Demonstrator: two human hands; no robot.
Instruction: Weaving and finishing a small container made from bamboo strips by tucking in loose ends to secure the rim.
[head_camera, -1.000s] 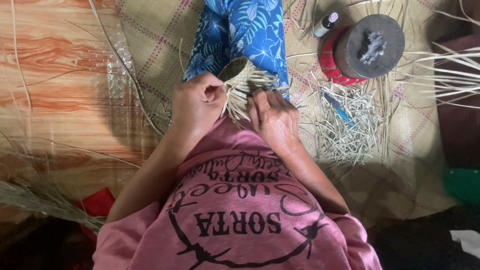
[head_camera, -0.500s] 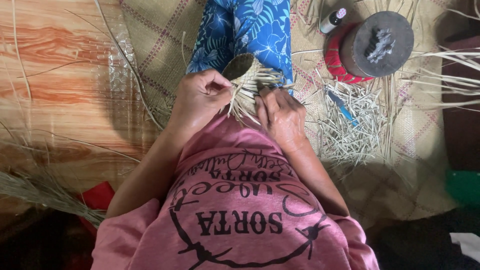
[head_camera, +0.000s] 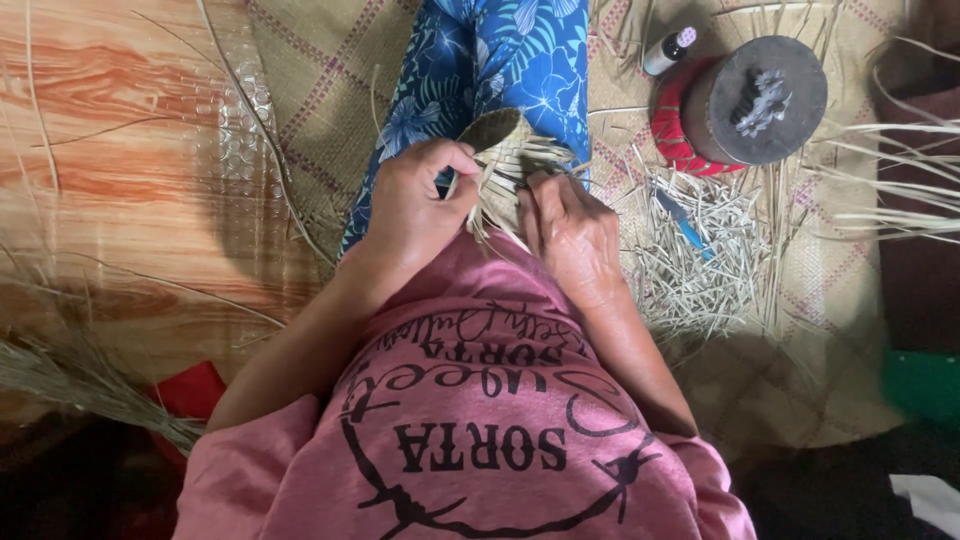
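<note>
My left hand (head_camera: 415, 205) pinches the small woven straw piece (head_camera: 510, 165) at its rim. My right hand (head_camera: 570, 235) curls closed on its loose strands, above cut straw bits (head_camera: 700, 270) on the mat (head_camera: 820, 290)

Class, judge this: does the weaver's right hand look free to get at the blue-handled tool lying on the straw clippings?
Probably not at once: the right hand is busy pinching the woven piece. The blue-handled tool itself lies uncovered nearby.

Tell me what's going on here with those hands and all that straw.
A person sitting on a woven mat is working a small woven straw piece on their lap. The left hand pinches its edge, and the right hand grips the loose strands. Cut straw bits lie scattered beside them, near a blue-handled tool, a round dark-lidded container and a small bottle.
</note>
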